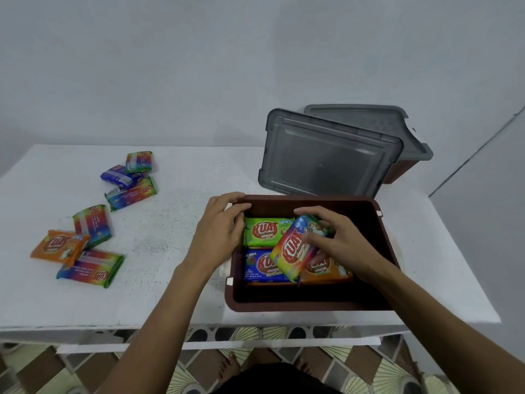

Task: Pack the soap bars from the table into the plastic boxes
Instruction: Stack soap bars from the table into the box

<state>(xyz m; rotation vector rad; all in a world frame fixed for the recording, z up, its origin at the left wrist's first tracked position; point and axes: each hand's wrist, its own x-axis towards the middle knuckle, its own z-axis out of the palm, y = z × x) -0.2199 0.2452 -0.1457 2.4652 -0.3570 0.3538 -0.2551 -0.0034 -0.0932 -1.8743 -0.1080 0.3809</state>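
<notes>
Head view: the right hand (pixel 341 243) pinches a rainbow bar (pixel 292 251) with curled fingers (pixel 311 212) and thumb. The bar is tilted over the others in the brown box (pixel 298 307). A green bar (pixel 262 231), a blue bar (pixel 260 265) and an orange bar (pixel 326 270) lie flat inside. The left hand (pixel 218 231) curls over the box's far left corner. Loose bars (pixel 91 268) lie on the white table (pixel 176 237), at the left. They look like hard, light blocks in shiny, slippy wrap. Holding the long sides seems best. The box looks like stiff plastic. A grey lid (pixel 326 157) leans behind it.
</notes>
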